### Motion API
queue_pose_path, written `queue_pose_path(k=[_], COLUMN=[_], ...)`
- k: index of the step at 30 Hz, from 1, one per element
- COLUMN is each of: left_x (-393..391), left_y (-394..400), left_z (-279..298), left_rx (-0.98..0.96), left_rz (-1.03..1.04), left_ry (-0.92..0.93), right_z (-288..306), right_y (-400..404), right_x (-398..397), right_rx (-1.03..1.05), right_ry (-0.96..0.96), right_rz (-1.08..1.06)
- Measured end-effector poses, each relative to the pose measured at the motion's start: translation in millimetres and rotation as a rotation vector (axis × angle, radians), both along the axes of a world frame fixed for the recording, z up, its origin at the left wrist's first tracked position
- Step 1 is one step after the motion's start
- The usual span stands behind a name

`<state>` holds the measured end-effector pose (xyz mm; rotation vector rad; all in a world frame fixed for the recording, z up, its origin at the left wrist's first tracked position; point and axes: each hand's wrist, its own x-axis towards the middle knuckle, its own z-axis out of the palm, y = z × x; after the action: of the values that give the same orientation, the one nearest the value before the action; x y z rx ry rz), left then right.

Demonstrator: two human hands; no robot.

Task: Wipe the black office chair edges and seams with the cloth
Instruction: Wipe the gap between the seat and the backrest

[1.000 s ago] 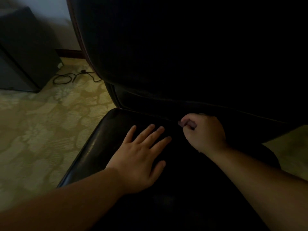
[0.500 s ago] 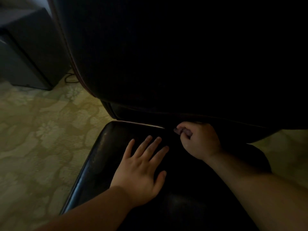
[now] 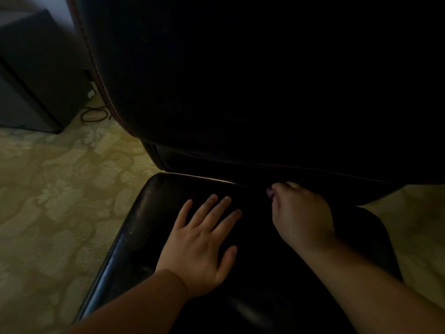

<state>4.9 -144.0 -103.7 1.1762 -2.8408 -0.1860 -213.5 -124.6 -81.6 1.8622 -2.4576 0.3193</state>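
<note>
Black leather: chair [image 3: 240,92] fills most of the head view; the backrest stands upright behind, the seat lies flat below it, and a narrow gap runs between the two.
Seat: glossy, with a rounded left edge [image 3: 127,227] that catches light and looks scuffed.
Backrest trim: a reddish piped seam [image 3: 96,68] runs down its left edge.
Left hand [image 3: 202,242]: palm down on the seat, fingers straight and spread, thumb out to the right; fingertips point toward the gap and stop short of it.
Right hand [image 3: 301,218]: fingers curled, knuckles up, at the back of the seat right against the gap under the backrest.
Cloth [image 3: 271,192]: only a small dark purplish bit shows at the right fingertips, pinched there; too dim to tell more of its shape or size.
Hands: near each other, apart, the right further back than the left.
Forearms: both bare, entering from the bottom edge.
Floor: carpet [image 3: 60,201] in pale yellow-green with a floral pattern, on both sides of the chair.
Upper left: dark cabinet [image 3: 31,75] standing on the carpet; a black cable [image 3: 94,114] lies looped just beside its foot, near the backrest edge.
</note>
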Motion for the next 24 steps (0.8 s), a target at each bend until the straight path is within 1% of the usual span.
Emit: queue_pose_path(k=[5,7,13,16,22,24], left_x=[1,1,2,3,4,4], left_y=[1,1,0,0,0,-1], left_z=[-1,-2,-3,-3,-4,-4], left_rx=[0.008,0.007,0.006,0.006,0.023,0.031], left_rz=[0.008,0.008,0.004,-0.004,-0.006,-0.007], left_ry=[0.019,0.028,0.059,0.064,0.078,0.087], right_z=[2,6,16,22,19,21], right_y=[-10,-16,-30,-30,-39,-37], right_x=[11,15,23,28,35,33], right_rx=[-0.008,0.028,0.134,0.134,0.161,0.161], right_ry=[-0.107,-0.14,-0.148,-0.205,-0.135,-0.153], right_rz=[0.016,0.04,0.044,0.062,0.026,0.048])
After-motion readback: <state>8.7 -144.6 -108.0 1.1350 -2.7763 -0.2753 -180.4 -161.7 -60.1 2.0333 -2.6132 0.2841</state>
